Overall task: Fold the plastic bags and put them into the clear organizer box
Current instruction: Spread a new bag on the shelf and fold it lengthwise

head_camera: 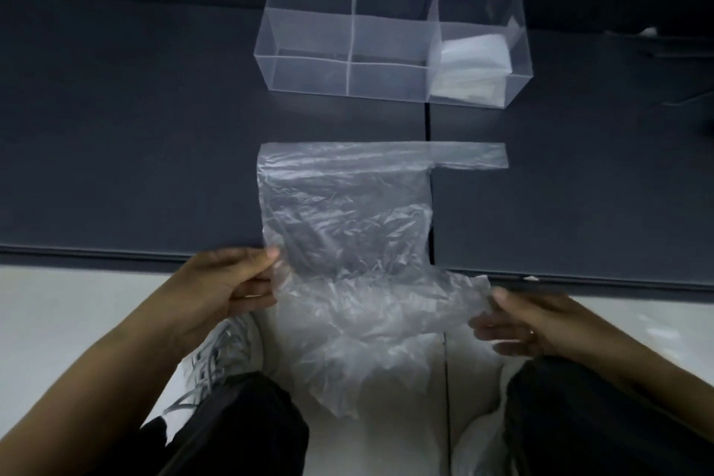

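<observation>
Pinching the crumpled near left edge of the clear plastic bag [347,228] with the left hand [239,282], thumb on top and fingers curled beneath. Pinching the near right corner with the right hand [517,325], somewhat blurred. Lying flat on the dark worktop [135,147] at the far half, one handle strip [471,160] pointing right; hanging past the near edge over the white floor [77,301]. Standing farther back, apart from the bag: the clear organizer box [309,77], holding folded bags [475,62] in the right-end compartment
</observation>
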The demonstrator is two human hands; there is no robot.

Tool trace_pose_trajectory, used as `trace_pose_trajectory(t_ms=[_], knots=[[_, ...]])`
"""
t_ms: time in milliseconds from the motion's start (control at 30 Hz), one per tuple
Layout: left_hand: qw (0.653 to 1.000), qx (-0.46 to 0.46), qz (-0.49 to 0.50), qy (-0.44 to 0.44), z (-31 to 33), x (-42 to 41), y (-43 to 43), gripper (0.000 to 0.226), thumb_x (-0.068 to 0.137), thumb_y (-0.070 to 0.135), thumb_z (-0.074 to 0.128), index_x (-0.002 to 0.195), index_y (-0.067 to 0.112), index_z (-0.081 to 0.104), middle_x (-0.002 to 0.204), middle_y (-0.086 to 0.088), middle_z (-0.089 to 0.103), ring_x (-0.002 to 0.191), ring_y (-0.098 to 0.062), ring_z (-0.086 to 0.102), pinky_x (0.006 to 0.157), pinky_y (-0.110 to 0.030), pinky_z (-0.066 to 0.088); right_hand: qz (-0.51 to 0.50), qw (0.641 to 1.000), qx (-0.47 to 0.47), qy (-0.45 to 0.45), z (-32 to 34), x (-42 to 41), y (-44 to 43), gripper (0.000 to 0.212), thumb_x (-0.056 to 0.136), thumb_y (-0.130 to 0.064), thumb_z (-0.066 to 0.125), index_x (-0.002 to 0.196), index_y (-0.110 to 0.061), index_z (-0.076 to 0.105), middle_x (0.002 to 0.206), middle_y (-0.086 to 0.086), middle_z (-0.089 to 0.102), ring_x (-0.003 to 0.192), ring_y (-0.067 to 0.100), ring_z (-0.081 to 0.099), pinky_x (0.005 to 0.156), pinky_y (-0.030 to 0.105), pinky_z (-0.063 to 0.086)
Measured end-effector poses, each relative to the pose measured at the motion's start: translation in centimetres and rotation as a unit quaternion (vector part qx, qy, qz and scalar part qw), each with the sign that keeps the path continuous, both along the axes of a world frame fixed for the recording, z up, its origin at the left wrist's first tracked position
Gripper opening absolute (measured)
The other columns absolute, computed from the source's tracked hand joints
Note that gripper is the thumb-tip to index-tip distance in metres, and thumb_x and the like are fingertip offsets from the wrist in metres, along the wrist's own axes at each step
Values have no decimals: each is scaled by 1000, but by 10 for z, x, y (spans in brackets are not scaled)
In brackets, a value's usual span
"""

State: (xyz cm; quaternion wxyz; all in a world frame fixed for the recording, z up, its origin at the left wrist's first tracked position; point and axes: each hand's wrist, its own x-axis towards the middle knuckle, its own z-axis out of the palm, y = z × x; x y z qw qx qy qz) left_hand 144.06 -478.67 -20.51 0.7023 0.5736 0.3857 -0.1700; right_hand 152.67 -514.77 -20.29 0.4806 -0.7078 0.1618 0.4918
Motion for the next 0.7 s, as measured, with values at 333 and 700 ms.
trace_pose_trajectory(t_ms=[333,700], knots=[[995,38,94,-14,-2,24,8,14,74,23,72,80,11,75,75,-4,75,62,-10,70,53,-20,54,-162,973,51,-159,7,16,1,22,72,-38,65,62,-19,71,62,1,63,50,5,54,45,15,44],[999,-15,-25,-29,1,43,1,52,61,41,76,99,8,67,91,-11,75,86,-21,73,63,-21,56,-150,946,-53,-284,-4,49,-4,24,91,-26,63,73,-10,67,64,1,69,46,6,55,42,16,47]])
